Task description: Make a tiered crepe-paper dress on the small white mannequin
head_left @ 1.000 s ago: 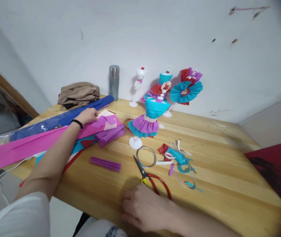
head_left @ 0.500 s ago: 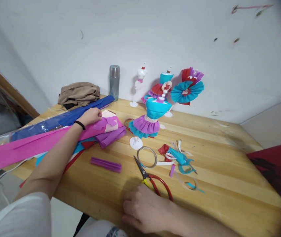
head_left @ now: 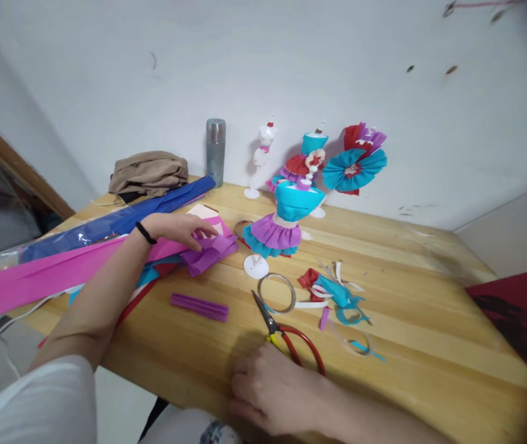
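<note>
My left hand (head_left: 178,230), a black band at its wrist, reaches over a stack of crepe paper. Its fingers are apart above a folded purple crepe paper sheet (head_left: 210,254); whether they touch it is unclear. Beneath the forearm lies a long pink sheet (head_left: 60,274). At the table's front edge rests my right hand (head_left: 273,388), fingers curled under and their inside hidden. Just beyond it are scissors (head_left: 270,324) with red and yellow handles, partly behind the hand. A folded purple strip (head_left: 199,307) lies between the hands.
A small dress form (head_left: 286,222) in a turquoise and purple paper dress stands mid-table, with several more forms behind. Tape rolls, including a ring of tape (head_left: 276,293), and paper scraps (head_left: 337,293) lie right. A flask (head_left: 216,153) and brown cloth (head_left: 150,172) stand near the wall.
My left hand has moved right and slightly nearer, from the pink and cream sheets to the purple paper, and its fingers have spread. My right hand stays put.
</note>
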`<state>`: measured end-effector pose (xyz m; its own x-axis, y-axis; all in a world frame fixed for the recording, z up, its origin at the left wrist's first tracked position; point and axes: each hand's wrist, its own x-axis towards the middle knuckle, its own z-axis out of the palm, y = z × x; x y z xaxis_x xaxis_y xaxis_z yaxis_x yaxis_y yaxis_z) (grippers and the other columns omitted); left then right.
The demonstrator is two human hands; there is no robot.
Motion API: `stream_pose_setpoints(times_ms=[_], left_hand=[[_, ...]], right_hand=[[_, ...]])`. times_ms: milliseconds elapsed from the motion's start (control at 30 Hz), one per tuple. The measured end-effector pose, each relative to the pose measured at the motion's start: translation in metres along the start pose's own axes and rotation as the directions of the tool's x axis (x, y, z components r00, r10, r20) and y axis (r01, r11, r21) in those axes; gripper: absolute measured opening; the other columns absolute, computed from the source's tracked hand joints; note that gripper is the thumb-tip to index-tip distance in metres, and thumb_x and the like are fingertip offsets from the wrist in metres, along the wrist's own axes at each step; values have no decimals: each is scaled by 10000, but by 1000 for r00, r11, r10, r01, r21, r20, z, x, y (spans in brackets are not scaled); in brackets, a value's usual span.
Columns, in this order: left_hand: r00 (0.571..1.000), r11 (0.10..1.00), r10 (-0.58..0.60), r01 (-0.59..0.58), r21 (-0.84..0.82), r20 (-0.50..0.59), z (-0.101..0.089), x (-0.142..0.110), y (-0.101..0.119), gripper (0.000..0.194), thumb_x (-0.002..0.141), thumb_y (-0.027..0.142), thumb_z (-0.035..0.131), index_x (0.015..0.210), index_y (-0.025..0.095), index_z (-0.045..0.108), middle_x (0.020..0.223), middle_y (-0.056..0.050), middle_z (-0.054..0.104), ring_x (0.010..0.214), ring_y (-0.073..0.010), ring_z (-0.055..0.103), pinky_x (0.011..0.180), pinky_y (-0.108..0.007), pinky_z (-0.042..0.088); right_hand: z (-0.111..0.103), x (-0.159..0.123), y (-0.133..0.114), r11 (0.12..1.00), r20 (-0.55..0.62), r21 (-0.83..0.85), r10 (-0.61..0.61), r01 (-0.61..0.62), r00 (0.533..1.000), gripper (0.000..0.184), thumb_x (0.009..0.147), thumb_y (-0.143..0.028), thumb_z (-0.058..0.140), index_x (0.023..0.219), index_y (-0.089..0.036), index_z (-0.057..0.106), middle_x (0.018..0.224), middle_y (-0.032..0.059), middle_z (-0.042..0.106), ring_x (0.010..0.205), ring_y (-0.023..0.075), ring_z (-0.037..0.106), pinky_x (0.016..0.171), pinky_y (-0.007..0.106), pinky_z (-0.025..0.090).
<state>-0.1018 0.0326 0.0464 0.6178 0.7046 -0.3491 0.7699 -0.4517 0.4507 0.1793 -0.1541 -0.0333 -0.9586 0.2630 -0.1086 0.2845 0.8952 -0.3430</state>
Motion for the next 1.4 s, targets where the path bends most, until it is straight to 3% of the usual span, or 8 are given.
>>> stream_pose_setpoints(times_ms=[133, 200, 300, 400, 633, 1100, 1267, 1400], left_hand=[[994, 992, 29, -42, -121, -107, -12, -12, -2, 510, 890, 282, 540, 1384, 161, 569, 1401, -93, 636, 1201, -187, 638, 978, -245, 489], [975, 996, -90, 89, -12, -202, -16, -13, -11, 464, 903, 284, 498, 1335, 158, 610, 1368, -78, 659, 1186, -183, 640, 990, -243, 479], [909, 895, -332, 387, 221, -251, -14, -8, -29, 395, 850, 288, 537, 1181, 155, 706, 1229, -88, 726, 1095, -225, 668, 942, -270, 496], [879, 839, -416, 469, 276, -232, -7, 0, -45, 306, 751, 294, 629, 992, 160, 761, 1057, -110, 767, 992, -259, 690, 859, -284, 510], [845, 788, -478, 533, 307, -241, -2, 2, -47, 354, 764, 313, 628, 1058, 147, 735, 1117, -137, 751, 1008, -257, 691, 788, -259, 494], [818, 728, -541, 572, 378, -196, -4, 1, -30, 481, 713, 419, 773, 1109, 150, 727, 1218, -184, 717, 1118, -323, 671, 881, -309, 509], [780, 688, -554, 626, 367, -292, -13, -9, -22, 304, 758, 372, 741, 980, 166, 747, 1086, -171, 754, 1046, -329, 699, 818, -313, 526], [682, 613, -554, 722, 322, -477, -20, -22, -9, 349, 840, 329, 618, 1066, 87, 726, 1130, -253, 714, 1089, -405, 671, 836, -405, 535]], right_hand=[[4, -1, 1, 1000, -27, -2, -16, 16, 999, 298, 953, -333, 591, 732, -148, 666, 700, 26, 685, 523, 114, 445, 489, 312, 159], [6, -1, 1, 1000, -43, -12, -21, 21, 999, 315, 960, -344, 574, 724, -152, 657, 693, 23, 680, 503, 113, 422, 478, 314, 152], [10, -2, 3, 996, -83, -38, -78, 75, 993, 328, 965, -347, 565, 706, -159, 636, 677, 18, 660, 506, 117, 413, 463, 310, 168], [15, 0, 4, 988, -153, -74, -146, 136, 977, 266, 938, -306, 594, 714, -164, 610, 664, 9, 619, 528, 121, 413, 455, 299, 198], [29, 3, 9, 969, -262, -157, -229, 193, 938, 250, 926, -283, 599, 704, -174, 570, 648, -4, 570, 532, 127, 365, 441, 292, 210], [21, 4, 6, 974, -190, -164, -189, 159, 963, 230, 901, -293, 649, 720, -164, 591, 649, 1, 599, 538, 127, 438, 435, 290, 189], [19, 4, 5, 979, -169, -156, -158, 132, 973, 240, 923, -324, 627, 741, -170, 596, 651, -1, 591, 536, 129, 445, 428, 298, 197], [19, 4, 6, 982, -137, -145, -139, 118, 981, 248, 926, -351, 627, 756, -172, 605, 688, -1, 610, 559, 133, 471, 440, 304, 207]])
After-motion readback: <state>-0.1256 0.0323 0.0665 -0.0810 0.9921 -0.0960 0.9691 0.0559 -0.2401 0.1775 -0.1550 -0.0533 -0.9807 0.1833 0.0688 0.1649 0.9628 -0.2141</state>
